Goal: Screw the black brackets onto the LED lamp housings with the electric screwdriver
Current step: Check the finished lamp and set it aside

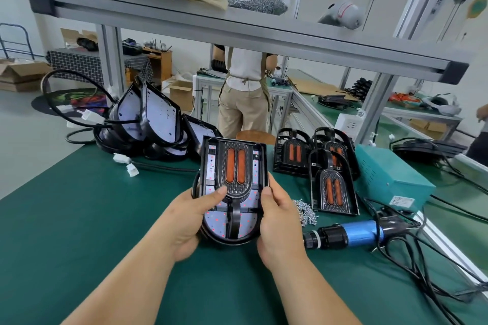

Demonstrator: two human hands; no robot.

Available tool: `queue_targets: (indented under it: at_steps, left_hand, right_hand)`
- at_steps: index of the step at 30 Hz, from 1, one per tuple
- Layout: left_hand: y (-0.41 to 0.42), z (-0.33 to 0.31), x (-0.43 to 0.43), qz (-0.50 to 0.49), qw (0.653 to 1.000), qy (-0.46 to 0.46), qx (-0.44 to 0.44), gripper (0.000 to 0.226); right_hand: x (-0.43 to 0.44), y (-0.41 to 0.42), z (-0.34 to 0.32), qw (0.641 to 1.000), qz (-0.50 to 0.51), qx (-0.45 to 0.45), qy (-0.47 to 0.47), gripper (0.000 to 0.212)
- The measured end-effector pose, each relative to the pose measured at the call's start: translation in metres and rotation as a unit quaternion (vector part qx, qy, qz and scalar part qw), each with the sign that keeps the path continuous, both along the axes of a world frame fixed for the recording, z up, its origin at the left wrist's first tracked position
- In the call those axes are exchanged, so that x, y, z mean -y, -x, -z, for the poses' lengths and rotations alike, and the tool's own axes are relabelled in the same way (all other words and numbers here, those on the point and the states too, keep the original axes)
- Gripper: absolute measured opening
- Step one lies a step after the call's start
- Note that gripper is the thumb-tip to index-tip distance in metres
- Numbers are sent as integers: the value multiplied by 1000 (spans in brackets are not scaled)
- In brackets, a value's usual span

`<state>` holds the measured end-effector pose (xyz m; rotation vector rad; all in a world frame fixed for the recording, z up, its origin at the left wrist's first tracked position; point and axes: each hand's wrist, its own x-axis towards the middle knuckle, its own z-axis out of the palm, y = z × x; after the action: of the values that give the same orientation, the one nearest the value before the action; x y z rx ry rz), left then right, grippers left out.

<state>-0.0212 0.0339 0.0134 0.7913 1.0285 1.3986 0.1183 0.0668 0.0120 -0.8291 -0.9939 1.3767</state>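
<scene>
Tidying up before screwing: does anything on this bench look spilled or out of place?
Small screws lie loose in a scattered heap on the green mat, beside the right hand holding the lamp housing, not in a tray. The electric screwdriver lies on its side next to them.

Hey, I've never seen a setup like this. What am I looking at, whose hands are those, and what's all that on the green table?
No machine here: one camera worn on a person's head looks down at their own hands. The left hand and right hand together hold a lamp, black-framed with two orange strips. On the green table to its right lie a small pile of screws and a blue electric screwdriver with its cable, near a teal box. Behind the screws stand similar lamps, and more lamps with cables are heaped at the far left.
</scene>
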Motion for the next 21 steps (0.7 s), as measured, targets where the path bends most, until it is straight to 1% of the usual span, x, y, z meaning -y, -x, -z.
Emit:
queue_targets:
  at_steps: [2, 4, 6, 8, 10, 11, 13, 17, 19, 21]
  left_hand:
    - [0, -1, 0, -14, 999, -2, 31, 40]
    - [-2, -3, -1, -26, 996, -9, 82, 42]
    - [-2, -6, 0, -26, 991, -18, 132, 44]
    - [-1, -9, 1, -15, 985, -31, 170, 49]
    - [0, -12, 3, 7, 982, -41, 186, 52]
    - [-1, -13, 4, 17, 982, -45, 183, 52]
    - [-2, -12, 6, 33, 985, -49, 161, 51]
    - [-6, -10, 11, 88, 988, -44, 120, 44]
    - [-6, -11, 14, 127, 988, -41, 80, 38]
    - [-5, -11, 14, 158, 986, -46, 16, 34]
  right_hand:
    - [-2, -4, -3, 997, -39, -56, 36, 34]
    - [-6, -9, -4, 992, -42, -87, 84, 39]
    - [-11, -12, -2, 989, -41, -89, 106, 41]
    - [-11, -12, 0, 987, -63, -77, 126, 41]
    - [-6, -9, -2, 984, -101, -42, 141, 30]
    - [-2, -8, -5, 981, -124, -27, 144, 25]
    - [1, -6, -6, 974, -175, -27, 141, 35]
    - [2, -8, -12, 960, -233, -83, 130, 40]
    - [3, -14, -17, 953, -256, -110, 122, 41]
    - [3, -22, -17, 953, -253, -123, 114, 43]
